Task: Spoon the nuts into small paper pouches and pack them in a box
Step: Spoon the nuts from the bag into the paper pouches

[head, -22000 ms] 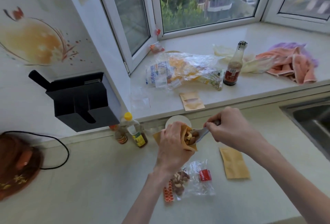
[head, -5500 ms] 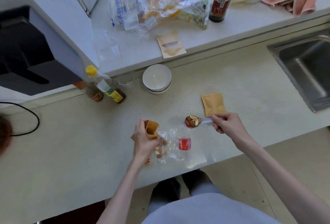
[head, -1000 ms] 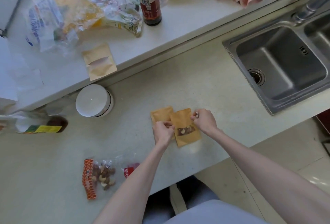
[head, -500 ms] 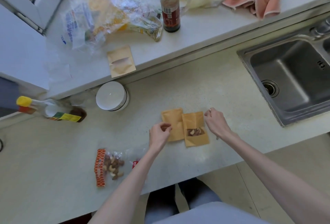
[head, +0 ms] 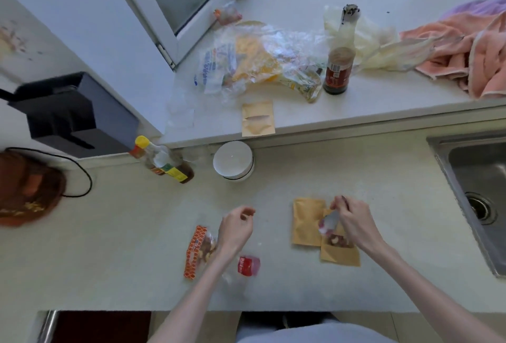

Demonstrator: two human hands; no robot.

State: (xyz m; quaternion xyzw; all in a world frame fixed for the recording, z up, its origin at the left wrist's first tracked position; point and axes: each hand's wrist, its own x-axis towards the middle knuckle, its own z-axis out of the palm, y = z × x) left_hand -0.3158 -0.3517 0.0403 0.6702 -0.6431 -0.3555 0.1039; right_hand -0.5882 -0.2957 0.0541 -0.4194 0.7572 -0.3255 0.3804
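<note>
On the bench (head: pixel 115 255), a spoon (head: pixel 328 221) is gripped by the right hand (head: pixel 353 219) over the filled pouch (head: pixel 340 253). The left hand (head: pixel 236 229) is held loosely curled, holding nothing, above the nut bag (head: pixel 201 249).

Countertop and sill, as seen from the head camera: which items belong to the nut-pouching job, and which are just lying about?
Job:
- spoon, held in right hand
- filled pouch
- flat pouch
- nut bag by left hand
- spare pouch on the sill

Lying about:
- sauce bottle
- oil bottle
- white bowl
- pink towel
- sink
</note>
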